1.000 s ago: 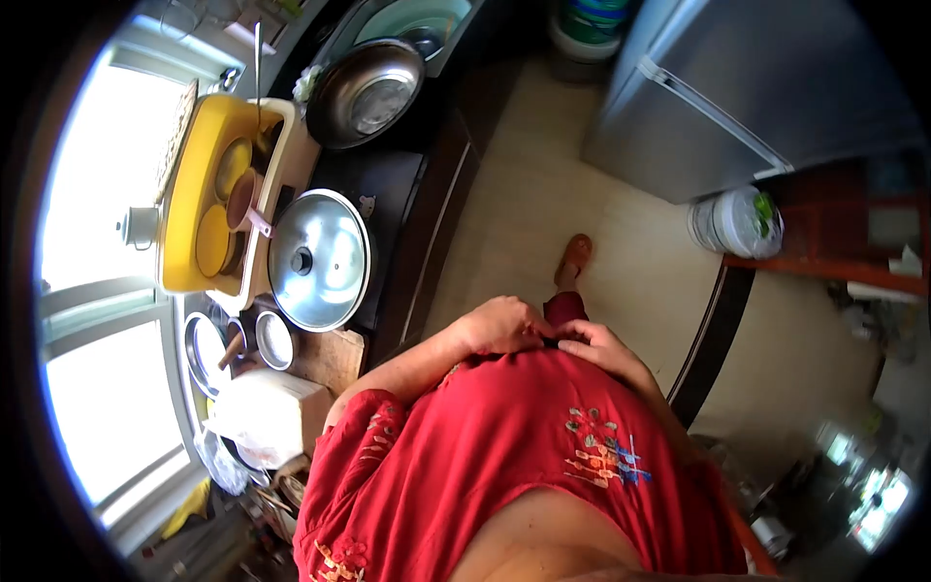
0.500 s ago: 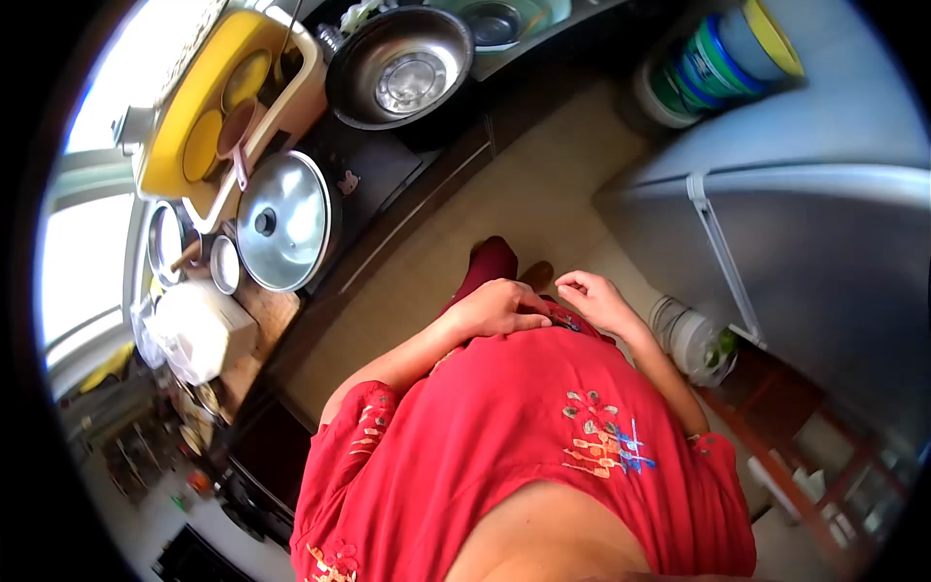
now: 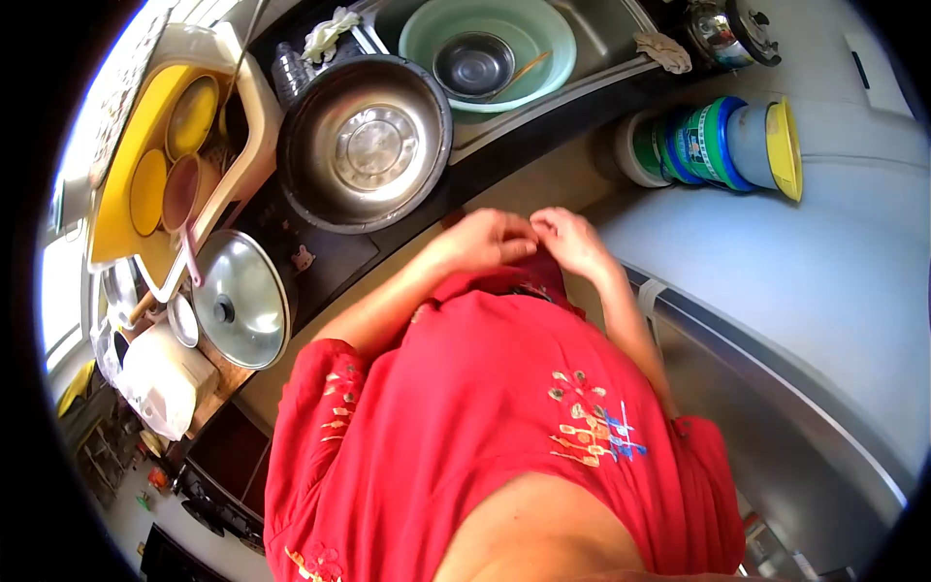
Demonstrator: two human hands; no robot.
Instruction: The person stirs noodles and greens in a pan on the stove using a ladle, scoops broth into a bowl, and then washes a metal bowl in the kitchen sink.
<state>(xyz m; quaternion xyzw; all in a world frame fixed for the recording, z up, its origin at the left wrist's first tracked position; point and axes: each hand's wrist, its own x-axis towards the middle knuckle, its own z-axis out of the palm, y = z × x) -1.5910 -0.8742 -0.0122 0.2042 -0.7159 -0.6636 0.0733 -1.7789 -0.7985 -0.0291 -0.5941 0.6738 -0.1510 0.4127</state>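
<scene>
My left hand [image 3: 482, 239] is raised in front of my waist, its fingers loosely bent and a little apart, with nothing visible in it. Close beside it is my right hand [image 3: 574, 241], fingers loosely curled and also seemingly holding nothing. The fingertips of both hands are near each other and slightly blurred. Below them hangs the red embroidered top [image 3: 485, 369] that I wear. Ahead of my left hand, a wide metal basin [image 3: 378, 145] sits on the counter, and past it a pale green basin [image 3: 543, 73] holds a small dark bowl [image 3: 473, 66].
A glass lid [image 3: 242, 301] and a cream rack [image 3: 257, 126] with yellow dishes stand on the left counter. Stacked buckets [image 3: 713, 145] are at the right, near the refrigerator [image 3: 776, 427]. A kettle [image 3: 727, 34] and a cloth [image 3: 664, 51] lie beyond the sink [image 3: 606, 29].
My view has moved toward the sink, so the green basin and kettle now show. My left hand has lifted off my top, and both hands have come up closer together.
</scene>
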